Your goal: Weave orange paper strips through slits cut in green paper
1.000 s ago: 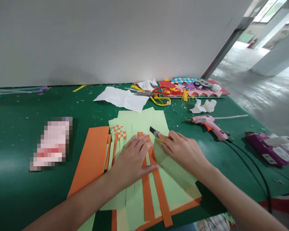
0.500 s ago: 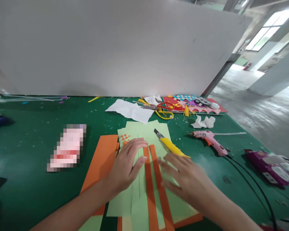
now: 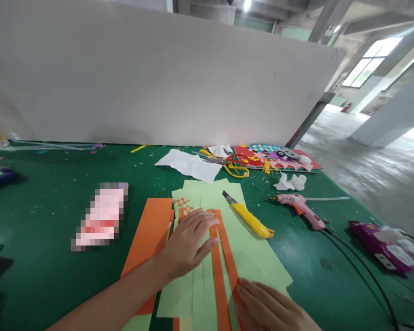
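Note:
My left hand (image 3: 189, 241) lies flat with outstretched fingers over green paper strips, its fingertips near the top of two long orange paper strips. Lower down, my right hand (image 3: 271, 305) has its fingers pressed together on the right orange paper strip (image 3: 228, 250); its thumb is hidden. The other orange strip (image 3: 218, 276) runs alongside. Beneath them spread light green paper sheets (image 3: 265, 259). A yellow utility knife (image 3: 250, 218) rests on the green paper, blade exposed. Beyond my left hand is a small orange-and-green checkered weave (image 3: 183, 202). An orange sheet (image 3: 146, 234) lies to the left.
A pink glue gun (image 3: 308, 211) and a purple device (image 3: 382, 246) with cables lie at the right. Behind the paper are scissors (image 3: 236, 172), torn white paper (image 3: 189, 164) and crumpled tissue (image 3: 290, 182). A pixelated pink item (image 3: 101, 218) lies left. A white panel (image 3: 158, 78) borders the back.
My right hand has moved down and toward me, from above the green paper onto the lower part of the right orange strip. My left hand remains flat on the strips.

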A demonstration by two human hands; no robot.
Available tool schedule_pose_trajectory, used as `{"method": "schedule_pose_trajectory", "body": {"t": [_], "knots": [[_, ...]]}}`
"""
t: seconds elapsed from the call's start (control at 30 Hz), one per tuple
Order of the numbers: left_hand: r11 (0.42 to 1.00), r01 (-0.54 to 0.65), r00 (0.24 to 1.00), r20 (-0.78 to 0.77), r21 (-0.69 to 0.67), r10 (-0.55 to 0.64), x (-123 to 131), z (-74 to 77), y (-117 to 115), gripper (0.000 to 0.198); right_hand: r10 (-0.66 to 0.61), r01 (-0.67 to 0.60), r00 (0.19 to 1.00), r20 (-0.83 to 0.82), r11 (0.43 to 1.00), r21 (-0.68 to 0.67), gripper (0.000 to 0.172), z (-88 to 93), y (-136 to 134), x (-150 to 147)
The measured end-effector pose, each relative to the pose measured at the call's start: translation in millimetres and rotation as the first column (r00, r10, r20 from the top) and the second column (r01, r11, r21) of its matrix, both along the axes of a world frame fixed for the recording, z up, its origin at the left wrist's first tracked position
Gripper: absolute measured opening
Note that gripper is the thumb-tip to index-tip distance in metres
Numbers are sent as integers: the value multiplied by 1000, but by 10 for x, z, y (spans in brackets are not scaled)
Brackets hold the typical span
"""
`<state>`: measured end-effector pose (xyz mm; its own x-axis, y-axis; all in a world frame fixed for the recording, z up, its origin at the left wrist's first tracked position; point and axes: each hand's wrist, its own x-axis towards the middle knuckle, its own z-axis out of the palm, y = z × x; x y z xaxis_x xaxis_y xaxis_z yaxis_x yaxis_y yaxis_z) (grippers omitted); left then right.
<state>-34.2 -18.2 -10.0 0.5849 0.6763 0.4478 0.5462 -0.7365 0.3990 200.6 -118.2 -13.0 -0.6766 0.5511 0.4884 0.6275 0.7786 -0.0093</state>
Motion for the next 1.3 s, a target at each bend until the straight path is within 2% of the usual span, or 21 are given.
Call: {"method": "schedule_pose_trajectory", "body": {"t": [0.13, 0.2, 0.3, 0.4, 0.57, 0.67, 0.73, 0.8, 0.87, 0.97, 1.03, 1.1, 1.17, 1.23, 1.3], "knots": [[1000, -6, 1000, -13, 4, 6, -14, 4, -29, 26, 51, -54, 995, 84, 998, 42, 29, -90, 109, -10], [1000, -11, 1000, -7, 8, 11, -16, 13, -41, 26, 60, -59, 992, 108, 998, -4, 37, -62, 193, -14], [1000, -19, 1000, 6, 4, 19, -12, 26, -47, 27, 63, -49, 989, 133, 993, -104, 38, 30, 291, -35], [1000, -15, 1000, 11, 4, 15, -10, 30, -44, 29, 54, -41, 994, 94, 991, -129, 32, 78, 327, -65], [1000, -7, 1000, 27, 1, 6, -16, 30, -50, 27, 81, -80, 997, 20, 996, -48, 28, -14, 338, -96], [1000, -9, 1000, 26, -9, 9, -17, 25, -53, 25, 94, -99, 993, -75, 993, -58, 26, -11, 411, -102], [1000, -12, 999, 35, -11, 12, -20, 13, -48, 25, 58, -72, 982, -177, 995, -71, 23, 100, 503, -106], [1000, -4, 998, 66, -18, 6, -30, -3, -41, 27, 8, -26, 960, -281, 998, -62, 21, 322, 617, -117], [999, 21, 991, 131, -42, -15, -51, -12, -39, 32, 4, -31, 927, -375, 997, -64, 15, 632, 732, -141], [989, 52, 958, 287, -141, -10, -80, 4, -57, 42, -83, -4, 901, -426, 980, -198, 13, 1114, 878, -211], [963, 67, 919, 392, -262, 42, -78, 33, -80, 39, -130, -1, 887, -443, 959, -283, 17, 1332, 965, -274], [907, 138, 864, 496, -398, 86, -47, 66, -101, 31, -188, -4, 840, -509, 936, -351, 20, 1409, 1061, -337], [823, 292, 780, 619, -487, 90, 1, 89, -117, 41, -240, -64, 764, -599, 895, -441, 25, 1347, 1177, -390], [725, 382, 707, 686, -573, 170, 44, 94, -123, 39, -305, -144, 684, -663, 834, -532, 29, 1186, 1306, -424], [636, 493, 652, 736, -593, 182, 65, 82, -120, 36, -379, -224, 616, -690, 756, -615, 30, 984, 1426, -440]]}}
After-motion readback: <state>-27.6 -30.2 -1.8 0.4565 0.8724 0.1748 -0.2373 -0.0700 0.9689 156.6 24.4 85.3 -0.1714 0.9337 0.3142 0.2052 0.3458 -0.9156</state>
